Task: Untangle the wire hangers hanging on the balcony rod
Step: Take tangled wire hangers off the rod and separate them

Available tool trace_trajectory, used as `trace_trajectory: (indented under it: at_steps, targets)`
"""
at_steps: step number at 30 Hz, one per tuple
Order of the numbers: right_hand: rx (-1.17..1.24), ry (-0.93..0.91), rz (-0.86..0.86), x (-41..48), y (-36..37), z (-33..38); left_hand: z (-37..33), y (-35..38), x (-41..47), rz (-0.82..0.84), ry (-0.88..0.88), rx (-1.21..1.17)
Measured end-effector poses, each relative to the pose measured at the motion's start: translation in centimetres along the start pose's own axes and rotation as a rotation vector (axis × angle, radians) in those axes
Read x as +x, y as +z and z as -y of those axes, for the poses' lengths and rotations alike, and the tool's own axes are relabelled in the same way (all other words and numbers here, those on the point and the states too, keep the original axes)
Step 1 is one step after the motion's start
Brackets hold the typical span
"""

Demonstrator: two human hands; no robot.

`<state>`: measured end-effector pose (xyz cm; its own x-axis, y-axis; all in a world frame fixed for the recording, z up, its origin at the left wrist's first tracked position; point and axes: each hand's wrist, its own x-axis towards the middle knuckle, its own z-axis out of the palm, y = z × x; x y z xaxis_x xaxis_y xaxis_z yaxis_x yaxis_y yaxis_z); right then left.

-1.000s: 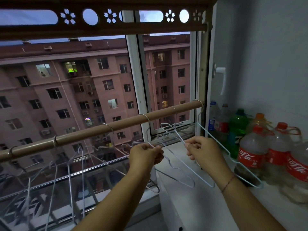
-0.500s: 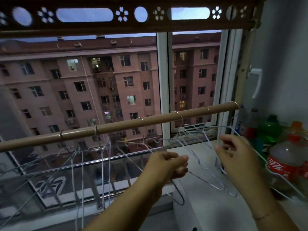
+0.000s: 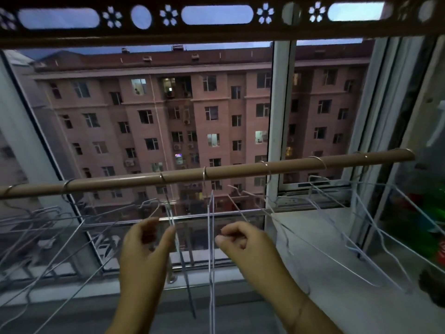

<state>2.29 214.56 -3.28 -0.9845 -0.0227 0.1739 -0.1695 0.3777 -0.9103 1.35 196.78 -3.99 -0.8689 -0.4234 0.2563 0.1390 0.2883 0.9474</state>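
Note:
A brown balcony rod (image 3: 236, 171) runs across the window, slightly higher at its right end. Several white wire hangers hang from it. A tangled bunch (image 3: 48, 220) hangs at the left and another bunch (image 3: 356, 213) leans over the sill at the right. Two middle hangers (image 3: 211, 213) hang edge-on between my hands. My left hand (image 3: 144, 249) is spread in a C shape, and its index fingertip touches one thin middle wire. My right hand (image 3: 248, 244) has curled fingers, thumb against index, just right of the other middle hanger. Whether it pinches a wire is unclear.
A white sill or cabinet top (image 3: 325, 237) lies under the right hangers. Blurred bottles (image 3: 428, 213) stand at the far right. A metal rail (image 3: 192, 216) runs outside the glass, and a brown cut-out board (image 3: 216, 32) spans overhead.
Both hands have let go of the hangers at the rod's right end and moved left to the middle hangers. The view has panned left.

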Motion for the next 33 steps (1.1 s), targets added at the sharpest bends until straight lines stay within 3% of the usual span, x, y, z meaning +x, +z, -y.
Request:
trace_trajectory:
  at_steps: [4,11,22,33]
  targets:
    - [0.183,0.101,0.051,1.5,2.1,-0.5,1.3,-0.6,1.0,0.221,-0.264,-0.24]
    - [0.366,0.144,0.018,2.0,3.5,0.3,0.4,-0.8,2.2,0.409,-0.376,-0.389]
    - [0.447,0.146,-0.124,2.0,3.3,0.6,0.1,-2.9,3.7,0.413,-0.364,-0.461]
    - [0.333,0.138,-0.105,2.5,2.4,0.9,0.5,-3.4,4.6,0.355,-0.353,-0.381]
